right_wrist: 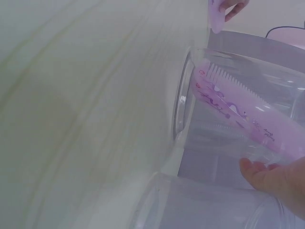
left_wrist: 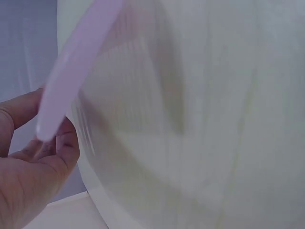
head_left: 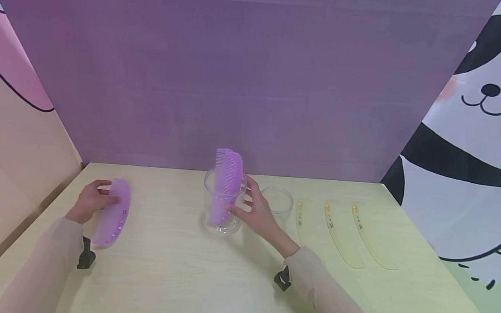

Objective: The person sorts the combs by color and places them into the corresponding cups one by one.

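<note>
At the left of the table, my left hand pinches a purple comb between thumb and fingers. The left wrist view shows this comb edge-on, lifted off the tabletop, with its shadow below. Near the middle stands an upright clear cup holding purple combs, seemingly two, whose upper ends stick out above the rim. My right hand grips this cup from its right side, thumb in front and fingers at the back near the rim. In the right wrist view, a printed purple comb leans inside the cup.
A second clear cup stands just right of my right hand, partly behind it. Farther right lie three translucent yellow combs, the left one, the middle one and the right one. A purple backdrop rises behind the table.
</note>
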Demonstrator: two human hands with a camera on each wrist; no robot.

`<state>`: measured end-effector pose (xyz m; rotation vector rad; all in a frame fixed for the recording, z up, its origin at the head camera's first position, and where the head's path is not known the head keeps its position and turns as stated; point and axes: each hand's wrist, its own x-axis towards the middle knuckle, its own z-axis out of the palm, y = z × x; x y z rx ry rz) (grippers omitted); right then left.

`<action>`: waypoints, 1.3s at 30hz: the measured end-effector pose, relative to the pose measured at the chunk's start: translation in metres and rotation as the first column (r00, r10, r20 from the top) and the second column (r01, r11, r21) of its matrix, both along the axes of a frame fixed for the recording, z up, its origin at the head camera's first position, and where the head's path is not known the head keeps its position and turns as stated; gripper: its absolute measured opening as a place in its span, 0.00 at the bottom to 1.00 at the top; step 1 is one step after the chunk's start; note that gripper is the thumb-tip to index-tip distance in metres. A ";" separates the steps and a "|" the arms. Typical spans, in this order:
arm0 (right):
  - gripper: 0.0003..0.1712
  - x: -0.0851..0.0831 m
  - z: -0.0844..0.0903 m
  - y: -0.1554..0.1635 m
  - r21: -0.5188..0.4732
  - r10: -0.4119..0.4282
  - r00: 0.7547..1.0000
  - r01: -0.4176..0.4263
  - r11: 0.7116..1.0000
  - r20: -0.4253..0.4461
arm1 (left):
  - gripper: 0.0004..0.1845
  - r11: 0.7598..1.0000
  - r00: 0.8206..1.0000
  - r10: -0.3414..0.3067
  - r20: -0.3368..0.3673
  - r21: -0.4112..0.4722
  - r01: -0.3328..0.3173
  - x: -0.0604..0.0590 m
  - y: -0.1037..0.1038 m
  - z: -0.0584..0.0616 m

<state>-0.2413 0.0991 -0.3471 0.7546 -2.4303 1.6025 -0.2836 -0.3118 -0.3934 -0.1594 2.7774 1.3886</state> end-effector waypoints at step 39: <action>0.46 0.001 0.002 0.000 -0.004 0.004 1.000 -0.004 1.000 0.010 | 0.31 0.993 0.999 0.021 -0.044 0.118 -0.016 -0.001 0.011 0.028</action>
